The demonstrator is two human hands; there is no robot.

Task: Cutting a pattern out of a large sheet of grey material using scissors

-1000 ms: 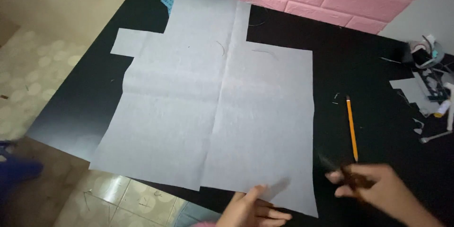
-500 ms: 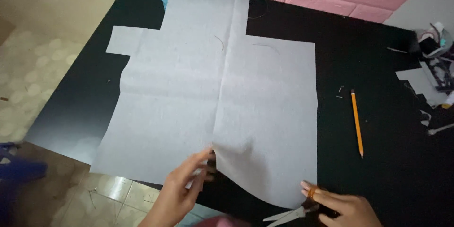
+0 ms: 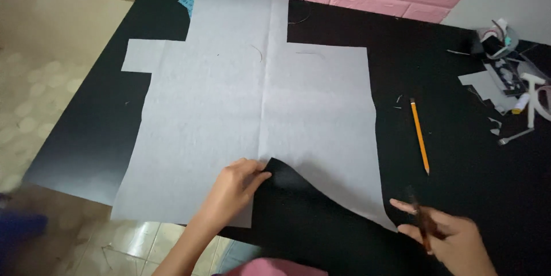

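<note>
Pinching grey sheet [image 3: 229,109], left hand [image 3: 235,187] (grip closed)

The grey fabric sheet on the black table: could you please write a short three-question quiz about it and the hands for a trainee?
1. True or false: the left hand is lifting the near edge of the grey fabric sheet off the black table.
2. What does the right hand hold? A) scissors B) a ruler C) a tape roll
3. Which long thin thing lies on the table right of the fabric?

Key:
1. True; the folded-back edge bares the table beneath it.
2. A, the scissors, held apart from the fabric.
3. The yellow pencil.
</note>
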